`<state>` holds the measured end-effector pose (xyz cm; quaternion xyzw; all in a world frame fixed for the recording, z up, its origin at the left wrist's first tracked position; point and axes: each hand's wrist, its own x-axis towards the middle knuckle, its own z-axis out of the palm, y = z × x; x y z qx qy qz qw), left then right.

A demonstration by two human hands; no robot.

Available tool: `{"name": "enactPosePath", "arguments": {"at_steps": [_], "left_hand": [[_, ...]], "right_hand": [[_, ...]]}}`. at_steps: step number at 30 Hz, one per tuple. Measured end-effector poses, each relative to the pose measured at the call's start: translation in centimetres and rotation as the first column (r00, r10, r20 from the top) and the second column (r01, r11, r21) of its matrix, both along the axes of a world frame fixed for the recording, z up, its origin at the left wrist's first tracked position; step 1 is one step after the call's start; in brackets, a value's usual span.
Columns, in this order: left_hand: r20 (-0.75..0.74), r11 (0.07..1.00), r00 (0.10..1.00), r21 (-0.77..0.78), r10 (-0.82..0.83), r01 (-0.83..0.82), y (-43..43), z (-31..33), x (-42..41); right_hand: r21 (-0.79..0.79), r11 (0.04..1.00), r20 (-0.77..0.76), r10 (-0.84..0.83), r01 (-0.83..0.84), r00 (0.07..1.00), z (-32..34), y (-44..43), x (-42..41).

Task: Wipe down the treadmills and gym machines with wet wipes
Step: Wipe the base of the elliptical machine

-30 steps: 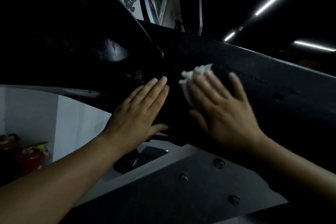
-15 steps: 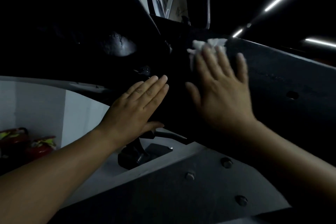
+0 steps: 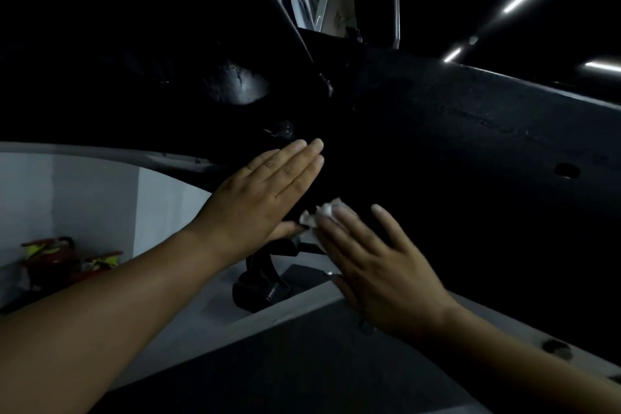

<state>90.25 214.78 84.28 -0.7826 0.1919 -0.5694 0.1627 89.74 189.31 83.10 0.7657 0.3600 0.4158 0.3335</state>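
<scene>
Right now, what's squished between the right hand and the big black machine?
A crumpled white wet wipe, pressed by the right hand against the black machine. The head view shows it.

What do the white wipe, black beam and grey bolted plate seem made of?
White wipe: thin paper-like or nonwoven sheet, crumpled in soft folds under the right hand. Black beam: likely painted metal, matte, slightly rough, with a punched hole. Grey bolted plate: probably painted steel, flat, dull sheen, bolt heads showing. Dim light leaves this open.
</scene>
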Motion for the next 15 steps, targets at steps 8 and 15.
{"name": "enactPosePath", "arguments": {"at_steps": [8,15], "left_hand": [[-0.059,0.981,0.994,-0.174,-0.096,0.085,-1.8,-0.3,-0.4],[-0.045,0.982,0.993,-0.164,-0.107,0.099,-2.2,1.8,-0.2]], "right_hand": [[0.468,0.883,0.085,-0.013,-0.029,0.996,10.0,3.0,-0.1],[0.401,0.916,0.083,-0.036,0.000,0.996,12.4,0.8,0.2]]}}
